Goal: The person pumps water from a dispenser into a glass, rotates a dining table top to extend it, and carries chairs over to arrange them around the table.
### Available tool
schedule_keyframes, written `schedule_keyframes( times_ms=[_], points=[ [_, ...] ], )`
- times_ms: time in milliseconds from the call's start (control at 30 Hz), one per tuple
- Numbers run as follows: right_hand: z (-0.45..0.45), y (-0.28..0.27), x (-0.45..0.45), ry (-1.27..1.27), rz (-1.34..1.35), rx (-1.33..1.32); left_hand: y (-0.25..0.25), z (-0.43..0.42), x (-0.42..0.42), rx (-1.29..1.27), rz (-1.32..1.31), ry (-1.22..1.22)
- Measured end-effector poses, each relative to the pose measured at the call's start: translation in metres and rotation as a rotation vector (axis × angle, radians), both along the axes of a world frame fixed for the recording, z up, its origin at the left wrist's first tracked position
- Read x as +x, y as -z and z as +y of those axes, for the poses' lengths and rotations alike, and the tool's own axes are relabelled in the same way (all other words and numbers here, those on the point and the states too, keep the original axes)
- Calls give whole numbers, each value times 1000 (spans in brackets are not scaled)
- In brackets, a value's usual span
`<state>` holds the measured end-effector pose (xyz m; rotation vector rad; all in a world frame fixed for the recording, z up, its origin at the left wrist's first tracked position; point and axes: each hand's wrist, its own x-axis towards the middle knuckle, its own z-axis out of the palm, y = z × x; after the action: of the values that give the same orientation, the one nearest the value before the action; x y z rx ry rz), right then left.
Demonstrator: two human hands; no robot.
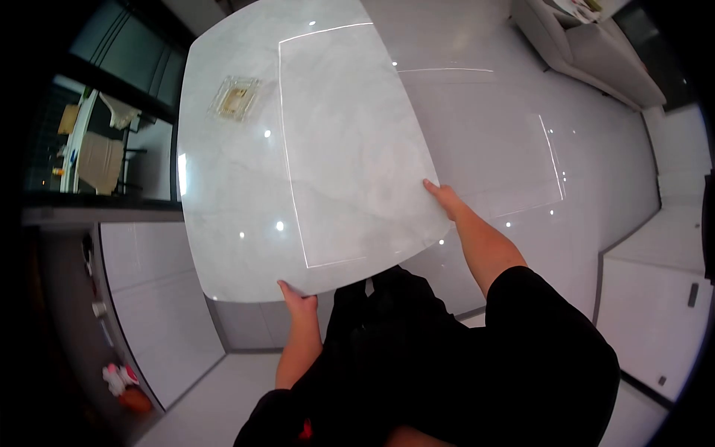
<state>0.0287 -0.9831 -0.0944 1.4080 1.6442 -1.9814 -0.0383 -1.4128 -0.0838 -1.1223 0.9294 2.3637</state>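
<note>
A large white marble-look dining table (pixel 350 149) with rounded corners stretches out in front of me, its glossy top reflecting the ceiling lights. At the near edge my left hand (pixel 300 299) grips the rim, thumb up on the border and the other fingers out of sight below. My right hand (pixel 445 200) holds the right-hand edge in the same way, thumb on top and fingers hidden underneath. A clear glass tray-like dish (pixel 236 98) with a gold-coloured middle rests on the far left part of the tabletop.
A grey sofa (pixel 588 56) stands at the upper right on the shiny tiled floor (pixel 514 149). White cabinets (pixel 655 313) line the lower right. To the left are a dark-framed glass partition (pixel 112 145) reflecting chairs, and a white panel (pixel 153 290) beside a recess.
</note>
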Motion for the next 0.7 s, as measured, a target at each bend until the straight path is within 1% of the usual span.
schedule_keyframes(
  times_ms=[33, 133, 233, 333, 367, 433, 500, 600, 633, 700],
  points=[
    [0, 3, 2, 11, 6, 68, -4, 4, 0, -36, -1, -16],
    [-10, -22, 4, 19, -17, 50, 4, -3, 0, -64, -40, -61],
    [-10, -10, 8, 5, 84, 82, 11, -10, 3, 3, 47, -8],
    [-16, -6, 18, 44, 12, 32, 10, -19, 12, -40, -34, -21],
    [-17, 0, 24, 49, 19, 37, 9, -22, 13, -35, -27, -16],
    [-28, 9, 44, 73, 65, -42, 9, -32, 28, -19, -53, 0],
    [-38, 12, 61, 103, -5, 20, 5, -38, 42, 28, -53, -2],
    [-60, -20, 86, 147, -79, 70, 5, -43, 68, 62, -95, -17],
    [-65, -19, 97, 127, -88, 72, 5, -52, 78, 46, -108, -15],
    [-71, -16, 116, 169, -17, -26, 4, -61, 91, 49, -110, -3]
  ],
)
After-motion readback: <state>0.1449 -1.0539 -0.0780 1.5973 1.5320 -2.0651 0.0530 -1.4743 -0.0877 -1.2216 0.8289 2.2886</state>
